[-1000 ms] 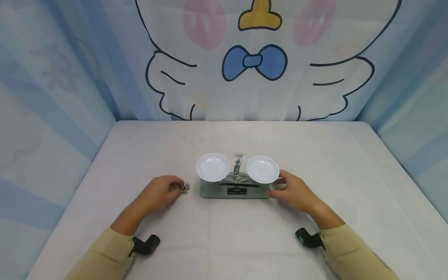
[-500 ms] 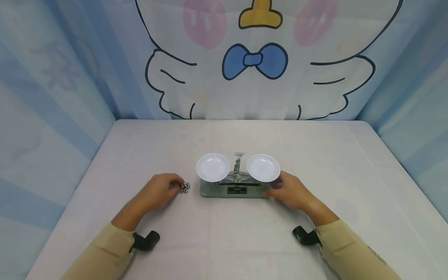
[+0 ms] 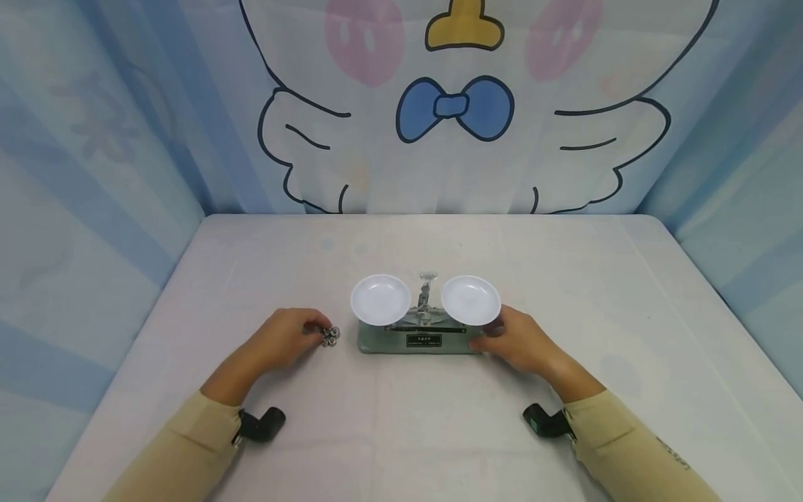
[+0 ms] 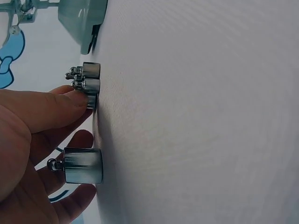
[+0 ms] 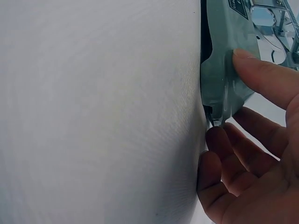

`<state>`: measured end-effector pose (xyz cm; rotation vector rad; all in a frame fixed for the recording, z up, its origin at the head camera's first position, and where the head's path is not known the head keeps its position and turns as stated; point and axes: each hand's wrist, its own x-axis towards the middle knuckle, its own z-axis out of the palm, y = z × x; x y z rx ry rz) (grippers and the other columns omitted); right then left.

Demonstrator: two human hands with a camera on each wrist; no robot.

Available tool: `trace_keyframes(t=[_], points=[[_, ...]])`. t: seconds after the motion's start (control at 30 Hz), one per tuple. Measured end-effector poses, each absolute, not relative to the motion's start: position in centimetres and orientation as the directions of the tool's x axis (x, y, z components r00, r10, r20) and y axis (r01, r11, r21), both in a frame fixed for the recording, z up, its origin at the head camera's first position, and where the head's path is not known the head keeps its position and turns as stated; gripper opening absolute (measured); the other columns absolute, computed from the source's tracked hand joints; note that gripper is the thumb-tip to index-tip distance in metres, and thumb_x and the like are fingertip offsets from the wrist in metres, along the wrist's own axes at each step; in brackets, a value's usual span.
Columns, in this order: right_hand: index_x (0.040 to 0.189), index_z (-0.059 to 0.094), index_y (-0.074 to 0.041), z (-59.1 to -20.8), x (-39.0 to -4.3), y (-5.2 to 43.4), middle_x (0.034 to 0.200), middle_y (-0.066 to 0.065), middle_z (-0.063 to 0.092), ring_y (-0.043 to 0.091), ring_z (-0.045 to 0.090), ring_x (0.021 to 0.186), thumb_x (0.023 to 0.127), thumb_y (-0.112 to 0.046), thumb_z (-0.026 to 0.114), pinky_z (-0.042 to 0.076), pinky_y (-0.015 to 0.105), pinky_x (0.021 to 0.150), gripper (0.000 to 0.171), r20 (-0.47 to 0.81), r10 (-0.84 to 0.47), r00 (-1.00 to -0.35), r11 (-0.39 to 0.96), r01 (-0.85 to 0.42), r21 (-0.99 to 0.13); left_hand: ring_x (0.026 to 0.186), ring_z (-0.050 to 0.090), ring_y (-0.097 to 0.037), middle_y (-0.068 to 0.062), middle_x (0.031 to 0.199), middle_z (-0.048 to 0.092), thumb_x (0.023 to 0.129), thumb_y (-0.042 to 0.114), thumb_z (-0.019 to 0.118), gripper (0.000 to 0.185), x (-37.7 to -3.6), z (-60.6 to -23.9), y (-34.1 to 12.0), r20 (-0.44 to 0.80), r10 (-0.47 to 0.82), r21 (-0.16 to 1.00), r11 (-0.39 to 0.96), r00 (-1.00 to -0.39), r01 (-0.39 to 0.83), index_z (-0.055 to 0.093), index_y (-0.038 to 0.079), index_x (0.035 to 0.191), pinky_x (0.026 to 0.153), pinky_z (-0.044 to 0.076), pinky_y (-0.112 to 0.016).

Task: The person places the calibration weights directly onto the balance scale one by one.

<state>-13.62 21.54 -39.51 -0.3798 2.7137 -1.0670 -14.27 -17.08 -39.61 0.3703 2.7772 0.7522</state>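
Fingertips (image 4: 77,100) of our left hand (image 3: 280,341) are pinching one of the small metal weights (image 3: 330,336) clustered on the white table (image 3: 401,432) just left of the balance scale (image 3: 425,328), while our right hand (image 3: 523,343) is curling thumb and fingers round the scale's right end. We are judging the weights dense, hard and slick, best pinched by the knob on top. Only the left wrist view is showing a larger weight (image 4: 81,165) sitting beside our palm, apart from the cluster; the head view is hiding it.
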Motion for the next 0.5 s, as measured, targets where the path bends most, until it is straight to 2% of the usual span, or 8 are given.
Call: trace_keyframes(t=[0.27,0.5], points=[[0.138,0.05,0.006,-39.4,-13.6,21.4,0.129,0.025,0.061,0.043,0.058,0.119,0.083,-0.023,0.081,0.044,0.06,0.099,0.069,-0.098,-0.302,-0.948,0.723,-0.161,-0.672,0.107,0.063,-0.029,-0.006,0.107,0.07,0.092,0.008,0.07,0.016,-14.4,-39.7,-17.2,-0.142,0.308,0.518,0.833,-0.941,0.195,0.072,0.008,0.108,0.096,0.049,-0.049],[0.138,0.05,0.006,-39.3,-13.6,21.4,0.129,0.024,0.062,0.043,0.059,0.118,0.084,-0.023,0.081,0.044,0.06,0.099,0.069,-0.093,-0.31,-0.946,0.731,-0.175,-0.66,0.116,0.059,-0.035,-0.009,0.114,0.068,0.093,0.012,0.069,0.019,-14.1,-38.6,-17.2,-0.146,0.251,0.505,0.851,-0.957,0.146,0.073,0.01,0.112,0.099,0.046,-0.054]])
